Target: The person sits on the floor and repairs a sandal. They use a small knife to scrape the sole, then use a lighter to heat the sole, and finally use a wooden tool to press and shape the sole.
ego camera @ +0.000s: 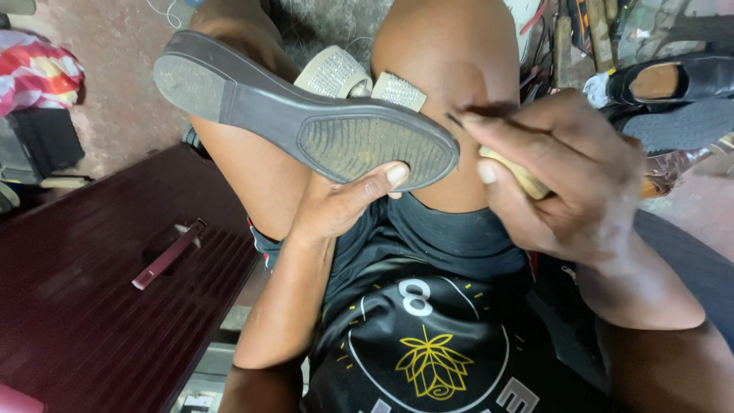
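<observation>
A dark grey flat shoe [306,126] lies sole-up across my knees, its beige glittery straps [359,80] showing behind it. My left hand [344,203] grips the toe end of the sole from below, thumb pressed on the tread. My right hand [562,176] is closed around a tool with a pale wooden handle [520,174] and a thin dark tip [459,121] that sits right at the shoe's toe edge.
A dark red ribbed board [92,306] with a maroon strip [168,255] on it lies at the left. A black shoe [673,80] and several tools [581,38] sit at the upper right. Striped cloth [34,73] is at the far left.
</observation>
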Motion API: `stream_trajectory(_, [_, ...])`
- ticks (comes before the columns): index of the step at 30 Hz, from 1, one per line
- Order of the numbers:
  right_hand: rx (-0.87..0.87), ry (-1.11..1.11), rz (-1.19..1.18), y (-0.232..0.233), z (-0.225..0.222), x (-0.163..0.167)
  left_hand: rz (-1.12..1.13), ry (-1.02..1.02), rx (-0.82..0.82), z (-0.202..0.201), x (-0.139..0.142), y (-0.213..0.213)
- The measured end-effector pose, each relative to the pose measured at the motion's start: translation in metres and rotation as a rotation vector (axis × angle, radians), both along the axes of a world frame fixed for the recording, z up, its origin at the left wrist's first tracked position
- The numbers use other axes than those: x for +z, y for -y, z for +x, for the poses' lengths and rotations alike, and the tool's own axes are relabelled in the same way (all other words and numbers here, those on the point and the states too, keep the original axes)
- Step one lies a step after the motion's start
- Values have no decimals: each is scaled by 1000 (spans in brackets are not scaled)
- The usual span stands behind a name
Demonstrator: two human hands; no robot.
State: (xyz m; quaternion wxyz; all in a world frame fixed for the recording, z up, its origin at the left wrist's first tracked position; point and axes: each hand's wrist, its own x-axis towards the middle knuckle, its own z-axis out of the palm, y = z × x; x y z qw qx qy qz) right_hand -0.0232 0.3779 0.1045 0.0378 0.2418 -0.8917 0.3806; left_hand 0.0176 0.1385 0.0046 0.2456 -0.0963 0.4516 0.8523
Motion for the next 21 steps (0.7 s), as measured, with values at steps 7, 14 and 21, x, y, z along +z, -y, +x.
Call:
stream_trajectory(7, [-33, 56, 65, 6, 17, 3, -18, 2, -9, 1, 0, 2])
stream_trajectory(14, [-32, 34, 80, 9, 14, 12, -55, 26, 13, 4, -1, -2])
stream_trajectory(21, [-35, 23, 106, 11, 16, 12, -20, 48, 15, 4, -2, -1])
